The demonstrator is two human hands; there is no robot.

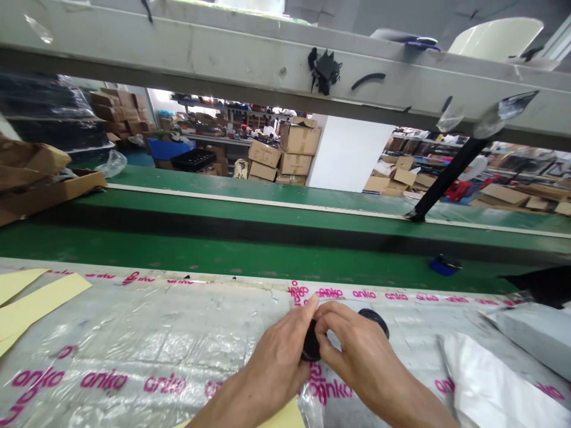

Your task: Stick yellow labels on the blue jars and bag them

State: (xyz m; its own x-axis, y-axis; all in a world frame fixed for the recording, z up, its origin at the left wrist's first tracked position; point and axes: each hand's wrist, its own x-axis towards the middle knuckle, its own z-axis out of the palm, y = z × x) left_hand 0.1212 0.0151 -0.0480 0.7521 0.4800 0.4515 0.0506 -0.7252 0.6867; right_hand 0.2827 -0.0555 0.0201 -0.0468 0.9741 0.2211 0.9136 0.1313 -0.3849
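Head view: left hand [276, 362] and right hand [357, 351] pinch a black round piece [311, 348], cardboard cartons [300, 139] stacked beyond, contents hidden.

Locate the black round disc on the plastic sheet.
In the head view, the black round disc lies on the anko-printed plastic sheet, partly hidden behind the right hand, near the sheet's far edge.

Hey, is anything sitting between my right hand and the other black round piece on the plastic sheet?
Nothing visible does. Your right hand overlaps the near edge of that black round piece in this view, with no object showing between them. Your hands hold a second black piece over the printed plastic sheet, to the left of it.
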